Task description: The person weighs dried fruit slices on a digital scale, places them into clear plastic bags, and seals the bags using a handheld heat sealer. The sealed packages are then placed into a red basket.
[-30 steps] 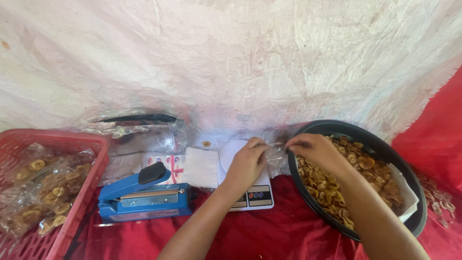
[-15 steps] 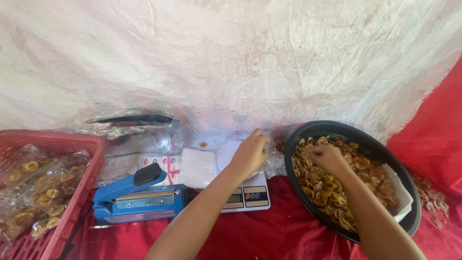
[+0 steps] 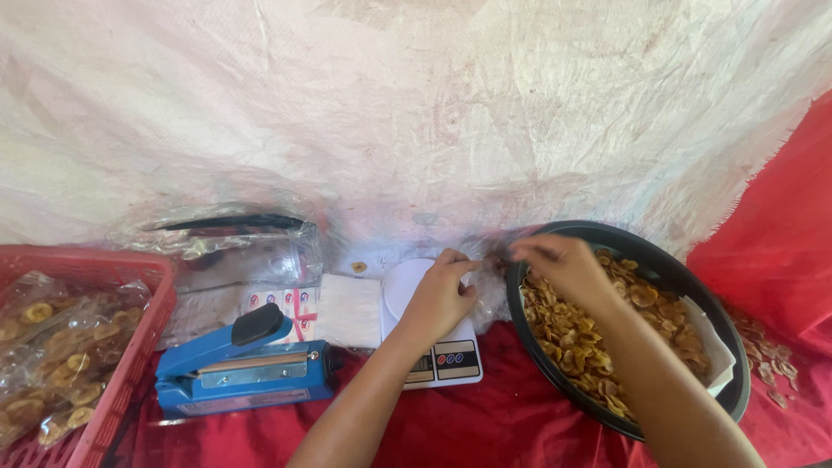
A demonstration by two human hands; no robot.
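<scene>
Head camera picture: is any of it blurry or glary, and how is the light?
Head view: soft, even daylight, faint shadows; the right hand is smeared by motion blur over the black bowl of chips; the left hand above the white scale is sharper; mild glare on the clear plastic bags; the edges bend slightly, like a wide lens.

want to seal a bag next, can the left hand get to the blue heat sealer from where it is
Probably yes. The left hand rests over the white scale, and the blue heat sealer lies just to its left on the red cloth. Nothing stands between them; only the stack of white paper sits behind that path.
</scene>
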